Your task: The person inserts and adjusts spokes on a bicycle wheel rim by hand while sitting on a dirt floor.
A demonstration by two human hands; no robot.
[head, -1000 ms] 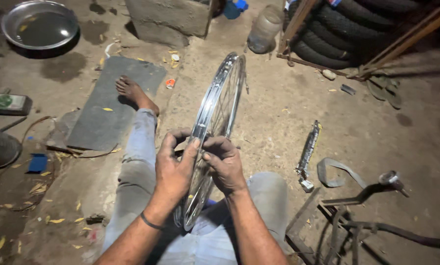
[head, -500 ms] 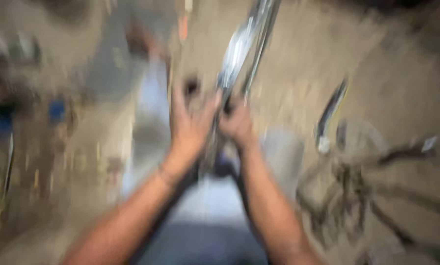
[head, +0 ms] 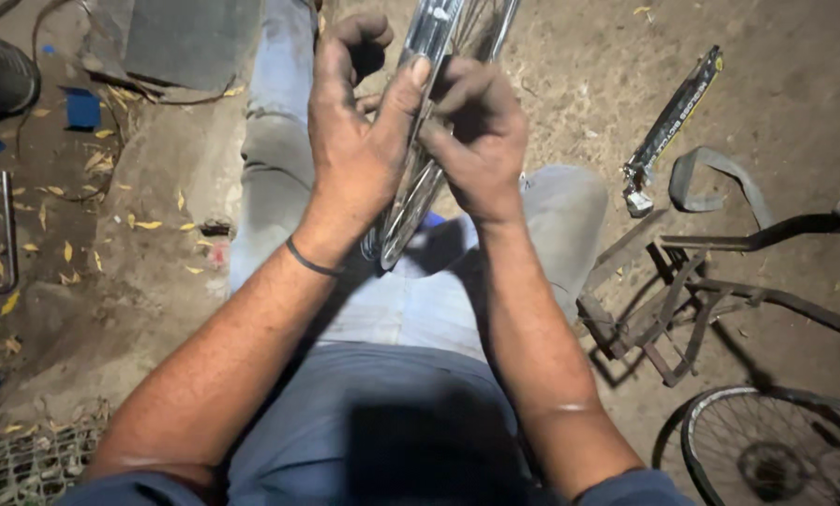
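Note:
A shiny metal bicycle wheel rim (head: 410,201) stands on edge between my knees, running up out of the top of the view. My left hand (head: 354,131) grips its left side, thumb pressed on the rim's edge. My right hand (head: 476,131) closes on the rim from the right, fingers curled around it near the spokes. I sit on the dirt ground in light blue jeans (head: 279,150). A thin dark band circles my left wrist.
A bicycle pump (head: 673,122) and a grey rubber strap (head: 720,173) lie on the dirt at the right. A rusty bicycle frame and carrier (head: 682,300) and a spoked wheel (head: 776,450) sit lower right. A grey slab (head: 185,37) lies upper left, wire mesh (head: 26,468) lower left.
The view has dropped and moved closer, so the bowl and tyres at the top are out of sight. Both hands stay on the rim at about the same place.

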